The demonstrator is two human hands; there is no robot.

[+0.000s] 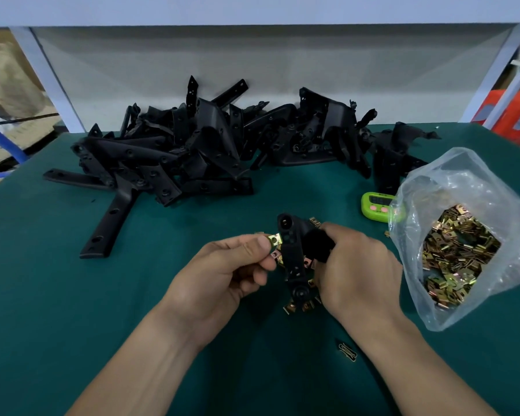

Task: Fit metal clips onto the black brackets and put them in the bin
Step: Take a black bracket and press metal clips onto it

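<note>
Left hand [222,274]: pinches 1 metal clip [273,239] against the black bracket [293,256], on its left edge.
Right hand [354,274]: wrapped round the bracket, which sits between both hands.
Handling: bracket probably stiff and light, so hold its thick end. Clip probably thin, springy and slippery, so pinch its flat tab.
Writing: none legible; the timer [379,205] beyond the right hand is blurred.
Bin: not seen.
</note>
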